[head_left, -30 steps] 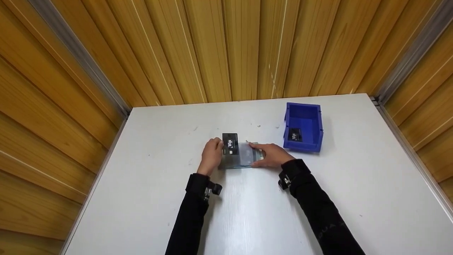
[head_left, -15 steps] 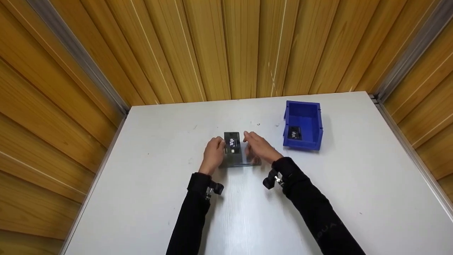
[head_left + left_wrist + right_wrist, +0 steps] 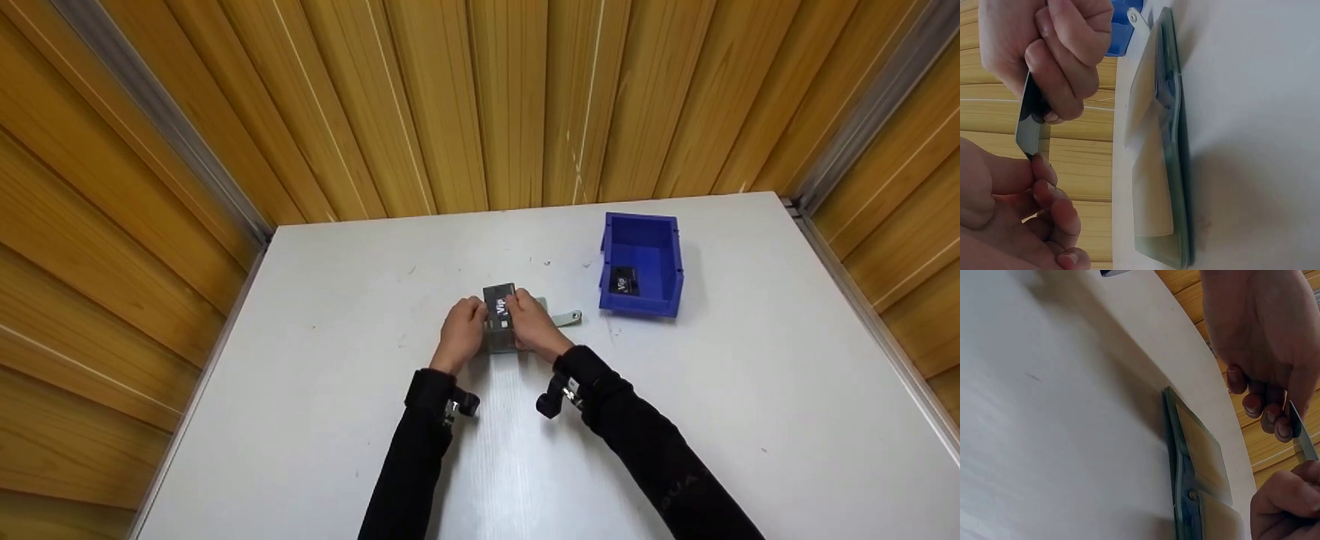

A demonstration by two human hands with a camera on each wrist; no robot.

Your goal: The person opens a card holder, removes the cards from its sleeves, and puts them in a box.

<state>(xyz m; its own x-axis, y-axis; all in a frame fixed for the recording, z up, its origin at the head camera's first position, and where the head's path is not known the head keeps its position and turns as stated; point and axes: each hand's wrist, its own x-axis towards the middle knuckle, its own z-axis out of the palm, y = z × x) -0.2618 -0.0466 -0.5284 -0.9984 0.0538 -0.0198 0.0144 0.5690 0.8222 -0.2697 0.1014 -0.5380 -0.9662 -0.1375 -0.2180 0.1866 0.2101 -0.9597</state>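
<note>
A black card marked "Vip" (image 3: 499, 306) is held up between both hands, over a green card holder with clear sleeves (image 3: 1151, 208). My left hand (image 3: 461, 334) pinches the card's left edge between thumb and fingers. At the right edge, the right hand (image 3: 538, 324) grips the card too, its fingers curled at it in the left wrist view. The holder lies spread on the table just below the hands, its pages partly raised. Its snap strap (image 3: 568, 318) sticks out to the right, and a metal stud (image 3: 1192, 495) shows inside.
A blue bin (image 3: 664, 262) stands at the back right of the white table (image 3: 337, 450). Inside it lies another black "Vip" card (image 3: 623, 280). Wood-look panels (image 3: 510, 105) rise behind the table and along both sides.
My right hand has left the holder's clear sleeve, moved left and taken hold of the card. The left hand and card have shifted slightly right. The strap now shows at the right.
</note>
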